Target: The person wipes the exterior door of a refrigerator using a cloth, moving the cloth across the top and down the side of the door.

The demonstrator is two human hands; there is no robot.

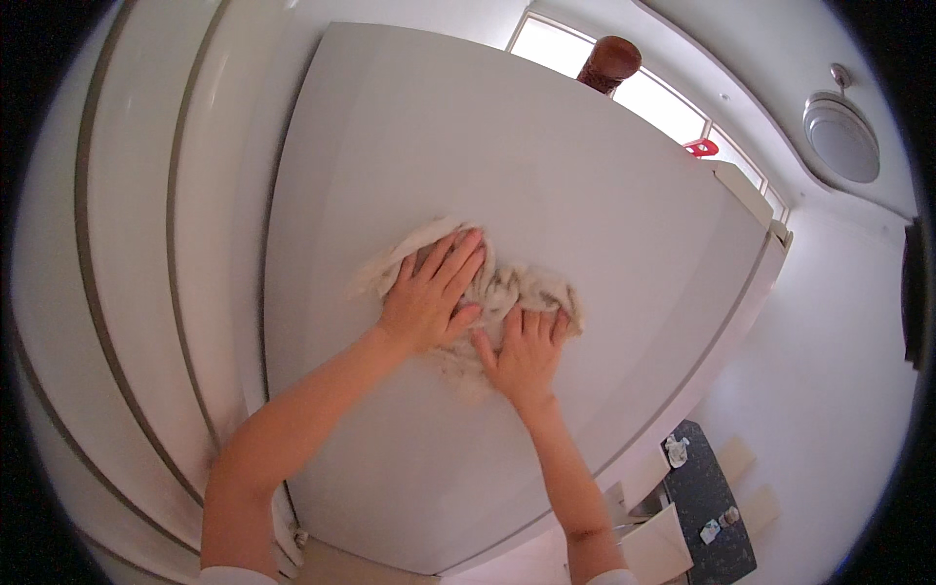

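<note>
A crumpled, off-white cloth [497, 289] with dark stains lies flat against the side panel of a pale grey refrigerator [409, 139]. My left hand [435, 292] presses on the cloth's left part, its fingers spread and pointing up to the right. Lower and to the right, my right hand [528, 351] has its fingertips on the cloth's right part and its palm toward the panel. The two thumbs are close together. A loose end of the cloth hangs below and between the hands, slightly blurred.
White grooved panels [139, 219] stand close on the left. A brown object [610, 62] and a red item [702, 148] are on the refrigerator's top. At the lower right is a dark speckled table [702, 486] with small items and white chairs [658, 545]. A ceiling lamp [841, 135] hangs upper right.
</note>
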